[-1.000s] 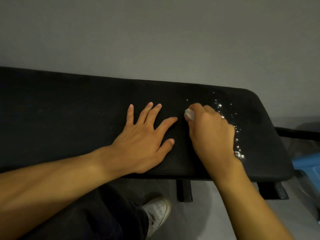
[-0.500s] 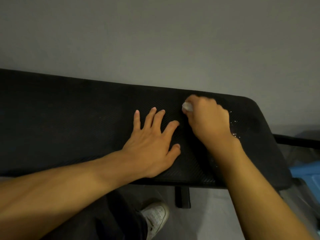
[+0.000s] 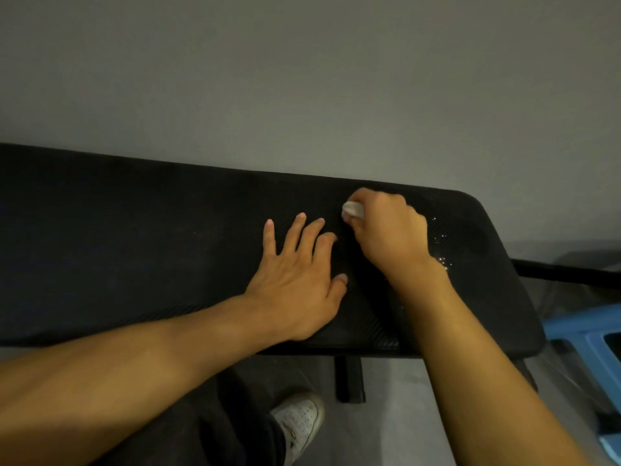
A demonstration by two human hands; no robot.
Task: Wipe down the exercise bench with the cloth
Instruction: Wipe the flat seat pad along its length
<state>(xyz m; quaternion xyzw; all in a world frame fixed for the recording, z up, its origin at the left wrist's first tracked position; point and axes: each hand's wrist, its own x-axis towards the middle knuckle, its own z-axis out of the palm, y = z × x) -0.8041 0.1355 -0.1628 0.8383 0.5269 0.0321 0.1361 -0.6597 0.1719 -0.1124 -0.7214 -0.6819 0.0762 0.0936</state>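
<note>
The black padded exercise bench runs across the view, its rounded right end near the right edge. My left hand lies flat on the pad with fingers spread, holding nothing. Just to its right, my right hand is closed on a small white cloth, pressed to the pad near the far edge; only a bit of cloth shows past the fingers. Shiny water droplets dot the pad right of that hand.
A plain grey wall stands right behind the bench. A black bench leg and my white shoe show below the pad. A blue plastic stool sits at the right, with a black bar behind it.
My right hand with the cloth has moved away from me, from mid-pad toward the far edge, and fewer droplets show now. My left hand stayed flat in place.
</note>
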